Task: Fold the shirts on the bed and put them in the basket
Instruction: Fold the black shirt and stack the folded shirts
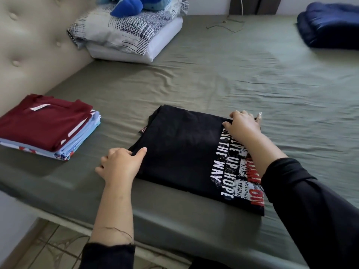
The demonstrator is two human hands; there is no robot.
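Nearest, the left hand (121, 165) pinches the near-left edge of the black shirt (184, 152), folded flat on the bed (213, 78); the right hand (243, 126) grips its far edge. Lifting unevenly could spill the fold; no basket shows

Left hand (120, 164) palm down, fingers curled, right hand (244, 126) reaching forward, fingers bent, both arms extended
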